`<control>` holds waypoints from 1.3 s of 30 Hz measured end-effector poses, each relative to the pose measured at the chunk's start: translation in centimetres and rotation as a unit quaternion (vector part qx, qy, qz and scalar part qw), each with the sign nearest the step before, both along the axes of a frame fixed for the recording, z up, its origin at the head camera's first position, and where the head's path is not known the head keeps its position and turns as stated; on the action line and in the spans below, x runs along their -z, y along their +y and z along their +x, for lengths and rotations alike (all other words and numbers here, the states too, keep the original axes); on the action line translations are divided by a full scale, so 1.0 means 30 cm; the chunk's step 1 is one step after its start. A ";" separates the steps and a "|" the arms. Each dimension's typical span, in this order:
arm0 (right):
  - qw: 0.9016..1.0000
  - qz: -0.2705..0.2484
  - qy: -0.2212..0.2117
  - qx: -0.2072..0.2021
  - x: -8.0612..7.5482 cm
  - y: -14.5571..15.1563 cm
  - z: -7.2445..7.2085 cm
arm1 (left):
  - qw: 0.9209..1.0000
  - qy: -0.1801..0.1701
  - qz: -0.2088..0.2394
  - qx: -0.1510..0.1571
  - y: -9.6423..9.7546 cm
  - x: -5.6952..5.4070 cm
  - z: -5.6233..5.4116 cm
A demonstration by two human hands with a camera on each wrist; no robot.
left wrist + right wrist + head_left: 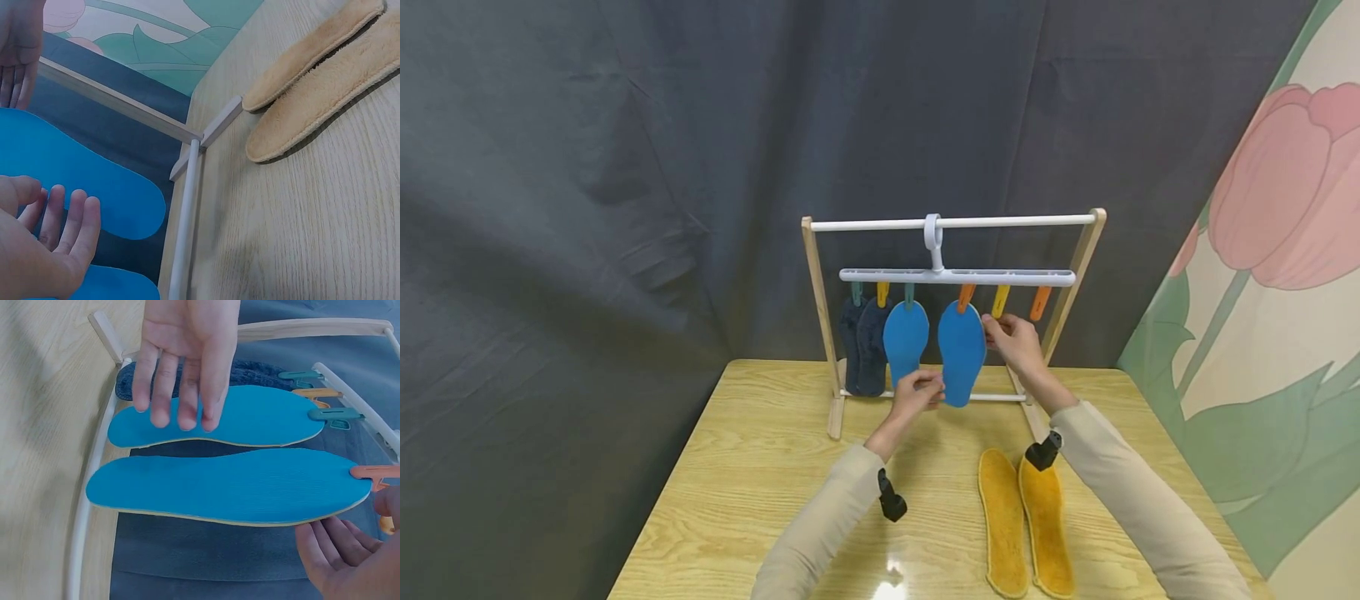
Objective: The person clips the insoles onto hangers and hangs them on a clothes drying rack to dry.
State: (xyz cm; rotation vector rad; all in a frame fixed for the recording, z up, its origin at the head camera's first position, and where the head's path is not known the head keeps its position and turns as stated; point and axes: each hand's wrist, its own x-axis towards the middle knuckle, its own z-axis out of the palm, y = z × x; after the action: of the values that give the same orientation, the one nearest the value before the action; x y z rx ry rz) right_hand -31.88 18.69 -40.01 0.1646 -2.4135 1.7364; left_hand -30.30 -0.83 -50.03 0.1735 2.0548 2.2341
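Two blue insoles hang toe-down or heel-down from clips on a white hanger (1000, 278). The right blue insole (962, 354) is held by an orange clip (966, 298); the left blue insole (906, 337) hangs from a teal clip (909, 295). My right hand (1018, 343) is beside the right insole's upper edge, fingertips right at that edge, fingers relaxed (347, 556). Near the insole's lower left edge is my left hand (917, 392), its fingers loosely bent and apart (56, 240). In the right wrist view the left hand (187, 362) overlaps the left insole (250, 419).
Two dark insoles (871, 350) hang at the hanger's left end. A yellow clip (1000, 301) and another orange clip (1040, 303) dangle at the right. The hanger hooks onto a wooden-legged rack (865, 225). Two yellow fuzzy insoles (1002, 525) lie on the table (722, 500).
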 end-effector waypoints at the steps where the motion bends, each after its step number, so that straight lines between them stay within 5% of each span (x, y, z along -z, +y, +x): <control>1: 1.000 -0.002 0.003 -0.001 -0.004 -0.002 0.001 | 1.000 -0.006 0.003 0.001 -0.001 -0.005 0.002; 15: 0.999 -0.011 0.033 0.018 -0.027 -0.001 -0.009 | 1.000 -0.014 0.002 0.004 -0.002 0.029 0.004; 27: 0.994 -0.092 0.056 0.003 -0.049 -0.008 0.001 | 1.000 -0.002 -0.029 0.008 0.008 0.065 0.028; 39: 0.988 -0.132 0.080 -0.007 -0.108 -0.029 0.053 | 0.998 -0.047 -0.039 -0.007 0.037 0.099 0.032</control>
State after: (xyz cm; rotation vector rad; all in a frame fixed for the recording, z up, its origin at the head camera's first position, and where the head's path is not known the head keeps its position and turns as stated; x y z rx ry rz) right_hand -30.28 17.84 -36.76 0.2753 -2.0535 1.9471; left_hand -29.34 0.27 -52.99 0.0483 2.0952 2.1221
